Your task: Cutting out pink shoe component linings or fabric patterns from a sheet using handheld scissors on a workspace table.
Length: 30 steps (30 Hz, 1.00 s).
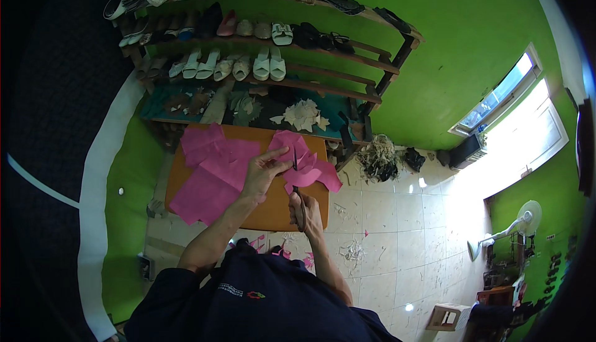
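My right hand is closed around the dark handles of a pair of scissors. Their blades point away from me and lie at a pink sheet of thin, fabric-like material. The fingers of my left hand pinch that sheet at its left side, close to the blades. A curved strip of the sheet hangs toward the right table edge. More pink pieces lie spread over the left part of the orange-brown table, some reaching past its edge.
Behind the table stands a wooden rack with sandals, shoes and cut scraps. A heap of pale scraps sits on the tiled floor to the right, with loose trimmings nearer me. Farther right are a white fan and a wooden stool.
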Available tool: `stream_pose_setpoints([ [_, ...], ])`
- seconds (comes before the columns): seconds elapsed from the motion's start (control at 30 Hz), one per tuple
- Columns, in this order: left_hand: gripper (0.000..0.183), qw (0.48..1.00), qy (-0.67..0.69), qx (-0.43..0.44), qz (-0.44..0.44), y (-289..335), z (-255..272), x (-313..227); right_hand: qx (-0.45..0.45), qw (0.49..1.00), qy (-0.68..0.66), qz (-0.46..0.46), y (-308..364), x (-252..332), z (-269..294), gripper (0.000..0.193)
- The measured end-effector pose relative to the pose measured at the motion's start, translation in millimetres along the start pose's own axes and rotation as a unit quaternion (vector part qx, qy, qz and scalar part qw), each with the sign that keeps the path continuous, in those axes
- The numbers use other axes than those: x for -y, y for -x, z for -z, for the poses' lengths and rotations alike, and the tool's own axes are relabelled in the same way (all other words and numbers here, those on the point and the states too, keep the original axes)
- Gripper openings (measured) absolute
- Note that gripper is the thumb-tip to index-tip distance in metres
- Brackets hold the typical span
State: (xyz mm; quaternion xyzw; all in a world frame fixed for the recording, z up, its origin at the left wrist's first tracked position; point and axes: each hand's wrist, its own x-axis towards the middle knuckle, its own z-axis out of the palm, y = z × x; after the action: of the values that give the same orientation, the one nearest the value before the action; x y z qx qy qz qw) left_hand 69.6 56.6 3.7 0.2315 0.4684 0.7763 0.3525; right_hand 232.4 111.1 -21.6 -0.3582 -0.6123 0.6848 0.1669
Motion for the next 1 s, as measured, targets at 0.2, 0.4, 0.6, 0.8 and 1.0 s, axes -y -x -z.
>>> stream_pose_setpoints([
  [0.2, 0.046, 0.999, -0.028, 0.003, 0.023, 10.5, -9.8, 0.8, -0.016, 1.0, 0.017, 0.01, -8.7, -3.1, 0.5, 0.056],
  [0.4, 0.046, 0.999, -0.032, 0.003, 0.033, 16.8, -16.7, -6.9, -0.042, 0.998, 0.029, 0.02, -10.2, -0.4, -0.1, 0.067],
  [0.6, 0.046, 0.998, -0.028, 0.004, 0.05, 17.1, -15.7, -6.4, -0.028, 0.999, 0.04, 0.004, -4.4, 10.0, 0.2, 0.056],
  [0.8, 0.046, 0.999, -0.019, 0.006, 0.045, 17.3, -17.6, -4.9, -0.034, 0.998, 0.022, 0.046, -7.5, 5.3, 1.4, 0.057],
  [1.0, 0.046, 0.999, -0.011, 0.011, 0.041, 18.8, -17.4, -3.2, -0.05, 0.995, 0.036, 0.075, -5.5, 5.0, -0.5, 0.061],
])
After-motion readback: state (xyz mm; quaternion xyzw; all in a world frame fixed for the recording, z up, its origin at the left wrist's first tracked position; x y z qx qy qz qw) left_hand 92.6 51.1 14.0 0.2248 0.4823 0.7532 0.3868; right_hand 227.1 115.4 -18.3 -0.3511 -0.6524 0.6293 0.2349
